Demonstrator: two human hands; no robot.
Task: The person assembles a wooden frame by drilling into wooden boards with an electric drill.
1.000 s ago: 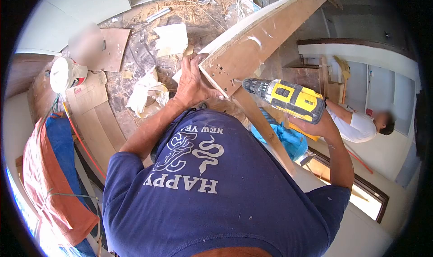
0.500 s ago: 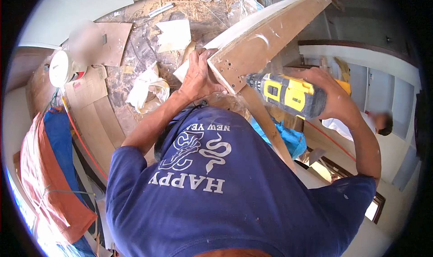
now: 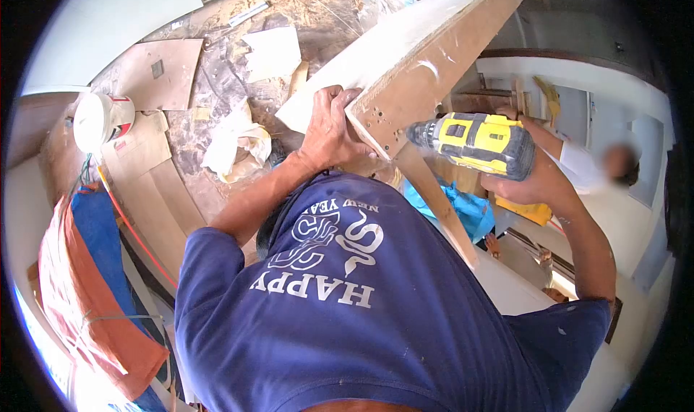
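Note:
My right hand (image 3: pixel 526 184) is wrapped round the handle of a yellow and black cordless drill (image 3: pixel 473 141). The chuck points left, at the end of a thick plywood panel (image 3: pixel 426 72) with a brown side and a whitish top face. Several small holes and dark screw spots mark that end, close to the drill's tip; whether the bit touches the wood I cannot tell. My left hand (image 3: pixel 332 126) grips the near end of the panel, fingers bent over its edge. Below that corner a narrow wooden strip (image 3: pixel 437 209) slants down to the right.
Another person in a white top (image 3: pixel 582 162) is at the right. A white bucket (image 3: pixel 105 119), cardboard (image 3: pixel 141 148) and a crumpled plastic bag (image 3: pixel 238 144) lie on the littered floor. Blue plastic (image 3: pixel 463 209) hangs behind the strip; orange and blue sheeting (image 3: pixel 87 296) is at lower left.
The drill has swung to a more level angle, and my right hand sits lower behind it. The panel's near end appears slightly lower and farther right, my left hand still on it.

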